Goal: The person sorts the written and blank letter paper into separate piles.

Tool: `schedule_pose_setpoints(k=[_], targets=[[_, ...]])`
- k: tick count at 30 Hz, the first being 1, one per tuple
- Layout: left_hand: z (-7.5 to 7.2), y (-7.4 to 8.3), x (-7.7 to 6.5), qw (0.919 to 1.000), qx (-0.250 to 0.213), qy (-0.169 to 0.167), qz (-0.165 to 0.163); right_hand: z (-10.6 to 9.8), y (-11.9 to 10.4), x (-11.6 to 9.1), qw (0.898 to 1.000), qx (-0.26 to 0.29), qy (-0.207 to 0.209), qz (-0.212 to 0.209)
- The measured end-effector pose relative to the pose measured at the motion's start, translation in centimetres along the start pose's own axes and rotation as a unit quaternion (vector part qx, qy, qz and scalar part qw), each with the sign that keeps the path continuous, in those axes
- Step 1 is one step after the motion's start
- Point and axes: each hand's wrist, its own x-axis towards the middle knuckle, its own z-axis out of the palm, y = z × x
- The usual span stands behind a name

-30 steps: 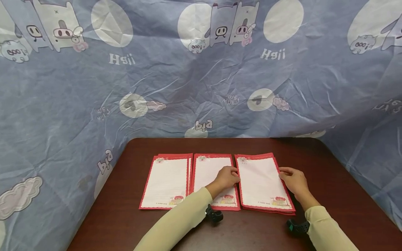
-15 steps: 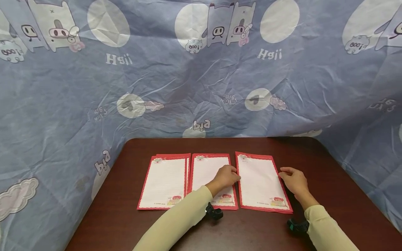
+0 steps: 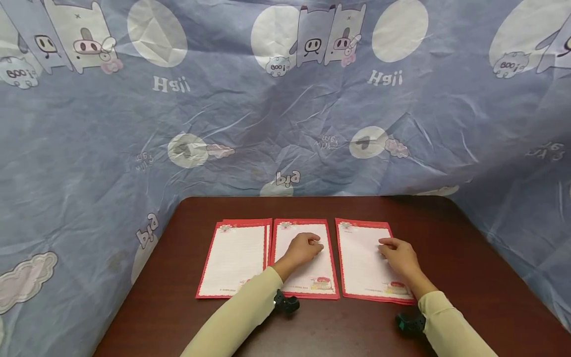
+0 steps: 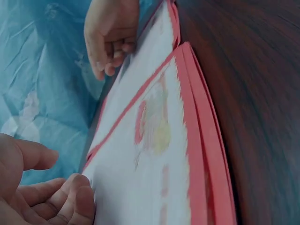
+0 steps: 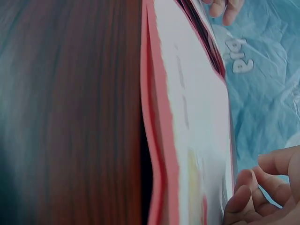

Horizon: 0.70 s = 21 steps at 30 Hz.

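Three piles of red-bordered white paper sheets lie side by side: a left pile (image 3: 234, 263), a middle pile (image 3: 285, 243) and a right pile (image 3: 361, 258). My left hand (image 3: 302, 249) is over the middle pile, fingers loosely bent, a gap between thumb and fingers in the left wrist view. Above the right pile's right part is my right hand (image 3: 400, 257), its fingers relaxed and holding nothing. The right wrist view shows the sheets' red edges (image 5: 157, 108) slightly fanned apart. My left forearm hides the lower right corner of the left pile.
The papers lie on a dark brown wooden table (image 3: 455, 258). Behind and around it hangs a blue cloth (image 3: 250, 114) with cartoon prints. Each wrist carries a black strap, one on the left (image 3: 286, 302) and one on the right (image 3: 410, 323).
Both hands have come off the right pile's side edges. The left hand has shifted left over the middle pile; the right hand has moved left over the right pile. The right pile's sheets line up more evenly.
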Motion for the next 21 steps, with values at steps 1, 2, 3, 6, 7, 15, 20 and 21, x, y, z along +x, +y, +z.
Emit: schedule_pose_setpoints(k=[1, 2, 3, 6, 7, 15, 20, 21], targets=[[-0.3, -0.1, -0.1, 1.0000, -0.004, 0.005, -0.002, 0.3, -0.2, 0.0, 1.000, 0.000, -0.003, -0.001], [-0.7, -0.3, -0.2, 0.9999, -0.008, 0.008, -0.003, 0.7, -0.5, 0.1, 1.000, 0.001, -0.007, -0.002], [-1.0, -0.4, -0.2, 0.9998, -0.011, 0.014, -0.004, 1.0, -0.8, 0.1, 1.000, 0.001, -0.009, -0.007], [-2.3, -0.8, -0.5, 0.9995, -0.012, 0.029, -0.010, 2.3, -1.7, 0.4, 1.000, 0.006, -0.021, -0.021], [-2.8, -0.9, -0.7, 0.9993, -0.011, 0.033, -0.016, 2.9, -2.0, 0.5, 0.999, 0.008, -0.026, -0.029], [-7.1, -2.2, -2.4, 0.9968, -0.004, 0.059, -0.054, 6.3, -4.3, 0.7, 0.996, 0.016, -0.053, -0.075], [-9.0, -2.8, -3.7, 0.9952, 0.027, 0.066, -0.067, 7.3, -5.3, 0.4, 0.994, 0.011, -0.072, -0.084], [-9.2, -2.8, -3.9, 0.9953, 0.030, 0.063, -0.068, 7.4, -5.5, 0.3, 0.993, 0.011, -0.076, -0.084]])
